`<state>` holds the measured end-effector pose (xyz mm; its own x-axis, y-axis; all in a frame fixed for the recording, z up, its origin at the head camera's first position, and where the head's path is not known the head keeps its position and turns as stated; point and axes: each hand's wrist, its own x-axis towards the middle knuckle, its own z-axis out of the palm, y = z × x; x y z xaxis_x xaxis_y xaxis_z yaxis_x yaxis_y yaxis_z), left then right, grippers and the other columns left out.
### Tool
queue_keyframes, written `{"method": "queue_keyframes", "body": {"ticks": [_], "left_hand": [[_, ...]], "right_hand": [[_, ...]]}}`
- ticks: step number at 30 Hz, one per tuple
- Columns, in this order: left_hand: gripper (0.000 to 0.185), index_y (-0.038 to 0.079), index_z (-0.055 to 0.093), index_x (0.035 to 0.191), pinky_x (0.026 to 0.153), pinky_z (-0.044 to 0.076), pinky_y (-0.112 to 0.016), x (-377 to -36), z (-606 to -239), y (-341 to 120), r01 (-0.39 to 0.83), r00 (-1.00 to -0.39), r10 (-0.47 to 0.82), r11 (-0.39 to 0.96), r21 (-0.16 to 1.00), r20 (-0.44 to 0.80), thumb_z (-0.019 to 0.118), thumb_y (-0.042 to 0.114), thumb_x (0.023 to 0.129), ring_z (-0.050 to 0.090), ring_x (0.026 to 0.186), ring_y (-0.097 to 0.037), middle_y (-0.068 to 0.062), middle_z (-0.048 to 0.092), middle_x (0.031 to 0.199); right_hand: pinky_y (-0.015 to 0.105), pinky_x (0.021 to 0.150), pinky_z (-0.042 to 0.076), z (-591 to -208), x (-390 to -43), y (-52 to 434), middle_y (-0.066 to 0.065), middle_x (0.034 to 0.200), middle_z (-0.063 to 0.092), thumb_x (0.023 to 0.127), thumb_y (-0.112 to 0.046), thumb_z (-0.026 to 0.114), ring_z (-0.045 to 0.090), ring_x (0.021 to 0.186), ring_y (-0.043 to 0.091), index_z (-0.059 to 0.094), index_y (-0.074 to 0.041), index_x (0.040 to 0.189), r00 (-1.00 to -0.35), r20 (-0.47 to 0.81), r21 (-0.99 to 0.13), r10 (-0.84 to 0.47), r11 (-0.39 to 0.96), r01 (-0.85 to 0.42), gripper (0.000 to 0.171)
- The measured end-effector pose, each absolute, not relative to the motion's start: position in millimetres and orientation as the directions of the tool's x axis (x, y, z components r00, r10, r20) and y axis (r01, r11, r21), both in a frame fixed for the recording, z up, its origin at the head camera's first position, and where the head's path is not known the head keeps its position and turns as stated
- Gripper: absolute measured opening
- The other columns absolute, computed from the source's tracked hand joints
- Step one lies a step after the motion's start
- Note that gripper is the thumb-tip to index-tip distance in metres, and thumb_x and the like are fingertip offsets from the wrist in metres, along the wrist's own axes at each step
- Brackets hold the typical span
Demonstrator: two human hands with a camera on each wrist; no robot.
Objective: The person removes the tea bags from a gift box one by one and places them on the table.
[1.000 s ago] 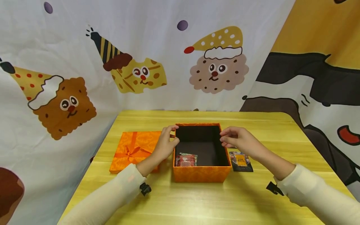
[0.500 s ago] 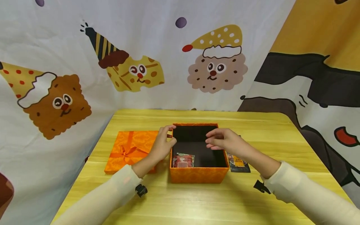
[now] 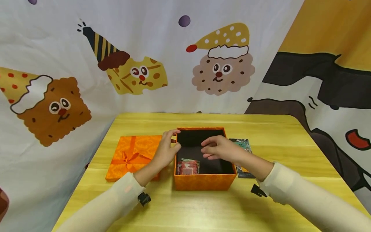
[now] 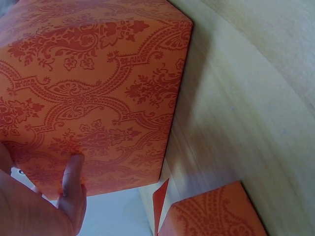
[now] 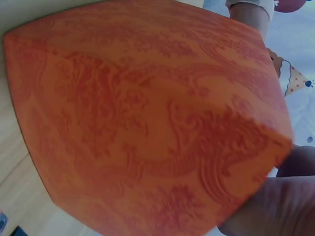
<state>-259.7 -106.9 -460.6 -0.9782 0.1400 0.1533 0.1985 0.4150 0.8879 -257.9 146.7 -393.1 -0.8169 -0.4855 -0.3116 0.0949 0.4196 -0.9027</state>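
Note:
An orange patterned gift box [image 3: 205, 182] with a dark inside stands open-topped on the table. Several small reddish packets [image 3: 189, 167] lie in its front left corner. My left hand [image 3: 166, 150] grips the box's left wall at the rim; in the left wrist view one finger presses the patterned outer side. My right hand [image 3: 221, 149] hovers over the box opening, its fingers loosely bent, with nothing seen between them. At the right of the box lie flat dark cards or packets, one with green print [image 3: 244, 143], another [image 3: 246, 174] partly hidden by my right forearm.
The orange lid [image 3: 124, 158] with a ribbon bow lies on the left of the yellow wooden table [image 3: 185, 209], partly behind my left forearm. A white curtain [image 3: 174, 103] with cartoon biscuits hangs beyond the table's back edge.
My right hand has moved left from the box's right rim to above its middle, uncovering the green-printed item. The left hand stays at the left wall. The view has shifted slightly.

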Motion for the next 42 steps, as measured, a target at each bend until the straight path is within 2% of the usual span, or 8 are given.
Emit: {"method": "queue_keyframes", "body": {"ticks": [7,12,16,25,32,42], "left_hand": [[0.05,0.013,0.052,0.143,0.085,0.055,-0.041,-261.3,-456.4,-107.2,0.199,-0.978,0.142,0.415,0.888,0.152,0.058,0.008,0.094,0.057,0.111,-0.032,-0.012,0.045,0.136],[0.05,0.014,0.052,0.143,0.084,0.056,-0.041,-260.5,-454.3,-107.4,0.206,-0.977,0.138,0.419,0.884,0.162,0.059,0.007,0.094,0.057,0.111,-0.033,-0.014,0.046,0.136],[0.05,0.014,0.052,0.143,0.085,0.055,-0.042,-259.8,-454.1,-107.2,0.209,-0.977,0.137,0.418,0.884,0.166,0.06,0.005,0.094,0.057,0.11,-0.033,-0.014,0.046,0.135],[0.051,0.014,0.052,0.144,0.082,0.056,-0.039,-258.9,-455.5,-107.3,0.198,-0.979,0.132,0.435,0.879,0.155,0.06,0.007,0.094,0.058,0.109,-0.031,-0.014,0.046,0.135],[0.05,0.015,0.052,0.143,0.082,0.056,-0.039,-258.8,-455.8,-106.4,0.185,-0.981,0.131,0.435,0.881,0.142,0.06,0.007,0.095,0.058,0.11,-0.032,-0.013,0.046,0.136],[0.05,0.015,0.053,0.143,0.085,0.055,-0.041,-259.1,-456.7,-105.4,0.175,-0.983,0.122,0.438,0.882,0.135,0.06,0.008,0.095,0.057,0.11,-0.031,-0.011,0.046,0.136]], "right_hand": [[0.041,0.089,0.06,-400.4,-264.3,133.8,0.021,0.119,0.067,0.101,-0.012,0.063,0.069,0.11,0.038,0.057,0.008,0.135,-0.802,-0.364,-0.888,-0.474,0.436,0.145,0.04],[0.047,0.094,0.057,-409.2,-266.8,126.1,0.025,0.125,0.064,0.101,-0.012,0.062,0.067,0.111,0.041,0.056,0.011,0.134,-0.79,-0.383,-0.882,-0.48,0.445,0.157,0.041],[0.049,0.095,0.057,-417.0,-270.5,119.4,0.023,0.122,0.064,0.1,-0.012,0.063,0.066,0.109,0.043,0.054,0.014,0.135,-0.779,-0.412,-0.873,-0.473,0.45,0.189,0.044],[0.05,0.092,0.058,-420.3,-279.2,103.6,0.022,0.125,0.064,0.098,-0.012,0.066,0.069,0.108,0.042,0.05,0.016,0.139,-0.756,-0.451,-0.834,-0.475,0.527,0.165,0.053],[0.049,0.088,0.059,-425.2,-280.7,98.2,0.023,0.125,0.065,0.098,-0.011,0.065,0.071,0.104,0.039,0.049,0.016,0.14,-0.745,-0.48,-0.799,-0.463,0.581,0.154,0.052],[0.045,0.083,0.061,-429.8,-280.4,96.4,0.02,0.107,0.072,0.096,-0.011,0.067,0.072,0.097,0.034,0.058,0.014,0.133,-0.746,-0.465,-0.775,-0.477,0.626,0.083,0.046]]}}
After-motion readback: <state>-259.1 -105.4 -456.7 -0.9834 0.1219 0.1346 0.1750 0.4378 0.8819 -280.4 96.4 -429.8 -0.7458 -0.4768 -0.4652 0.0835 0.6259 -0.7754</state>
